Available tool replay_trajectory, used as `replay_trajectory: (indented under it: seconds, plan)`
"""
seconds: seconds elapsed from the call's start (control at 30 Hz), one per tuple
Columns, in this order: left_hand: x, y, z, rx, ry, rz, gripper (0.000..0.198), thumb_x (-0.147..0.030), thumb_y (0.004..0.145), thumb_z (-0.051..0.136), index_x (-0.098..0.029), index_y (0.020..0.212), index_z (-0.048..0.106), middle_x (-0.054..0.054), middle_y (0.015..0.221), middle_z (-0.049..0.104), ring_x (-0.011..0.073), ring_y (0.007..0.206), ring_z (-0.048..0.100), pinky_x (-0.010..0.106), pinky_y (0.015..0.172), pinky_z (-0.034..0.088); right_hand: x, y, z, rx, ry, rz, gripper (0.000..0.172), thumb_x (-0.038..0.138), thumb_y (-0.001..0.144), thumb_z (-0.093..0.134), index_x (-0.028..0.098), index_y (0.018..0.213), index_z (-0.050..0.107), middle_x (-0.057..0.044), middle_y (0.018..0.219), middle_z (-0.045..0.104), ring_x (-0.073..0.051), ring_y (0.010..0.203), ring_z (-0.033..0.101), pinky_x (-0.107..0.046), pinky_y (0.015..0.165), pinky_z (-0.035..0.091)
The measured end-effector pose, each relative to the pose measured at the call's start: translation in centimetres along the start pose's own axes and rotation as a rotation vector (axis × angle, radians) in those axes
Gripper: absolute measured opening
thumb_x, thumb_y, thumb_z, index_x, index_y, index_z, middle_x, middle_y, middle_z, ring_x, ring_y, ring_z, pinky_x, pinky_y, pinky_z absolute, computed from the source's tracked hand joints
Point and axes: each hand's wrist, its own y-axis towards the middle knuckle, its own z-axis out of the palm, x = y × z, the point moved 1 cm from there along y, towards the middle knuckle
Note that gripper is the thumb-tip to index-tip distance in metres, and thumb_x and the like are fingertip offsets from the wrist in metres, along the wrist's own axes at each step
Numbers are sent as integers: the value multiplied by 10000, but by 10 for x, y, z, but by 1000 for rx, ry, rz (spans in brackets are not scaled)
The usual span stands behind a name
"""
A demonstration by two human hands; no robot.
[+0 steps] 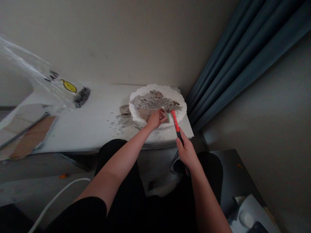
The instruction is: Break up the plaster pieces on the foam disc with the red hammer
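Note:
A round white basin with a rough rim point(181, 97) stands at the right end of the white-covered bench and holds grey-brown crumbly material point(152, 101). My right hand point(186, 149) is closed around the black and red handle of a tool point(175, 120), whose upper end reaches over the basin's right part. Over the basin's near side is my left hand point(156, 119), its fingers curled together; what they pinch, if anything, is too small to name. A small greenish piece point(168, 117) shows just right of those fingers.
Grey crumbs point(126, 121) lie left of the basin. A clear plastic bag with dark contents point(82, 97) and a brown board point(34, 137) are farther left. A blue curtain point(225, 61) hangs at right, above a dark table point(233, 174). A white cable point(55, 197) runs low left.

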Motion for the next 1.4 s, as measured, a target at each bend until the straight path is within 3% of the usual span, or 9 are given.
replay_trajectory:
  seconds: [0.63, 1.03, 1.27, 1.4]
  plan:
    - [-4, -1, 0, -19, -39, -4, 421, -224, 728, 695, -212, 1085, 472, -26, 777, 685, 121, 630, 588, 256, 630, 412, 6, -5, 5, 23, -92, -3, 598, 355, 972, 390, 204, 1547, 320, -110, 1412, 558, -295, 1288, 538, -447, 1063, 422]
    - [-4, -3, 1, -11, -21, -1, 429, -227, 750, 680, -219, 1116, 456, -39, 756, 671, 124, 625, 582, 257, 629, 402, 5, -6, 7, -30, -86, 1, 601, 362, 963, 420, 229, 1543, 334, -106, 1271, 662, -299, 1238, 580, -457, 1054, 429]
    - [-2, -2, 3, -25, -17, 1, 445, -226, 736, 700, -213, 1113, 465, -22, 784, 683, 132, 642, 592, 267, 641, 409, 9, -9, 5, -12, -94, 12, 605, 356, 966, 403, 186, 1542, 335, -128, 1279, 655, -303, 1241, 578, -443, 1053, 426]
    - [-1, -2, 4, -15, -16, 0, 447, -227, 751, 686, -222, 1131, 451, -35, 766, 679, 130, 638, 594, 262, 647, 417, 9, -8, 3, -37, -95, 12, 600, 367, 973, 398, 223, 1550, 317, -115, 1285, 653, -301, 1222, 593, -440, 1049, 429]
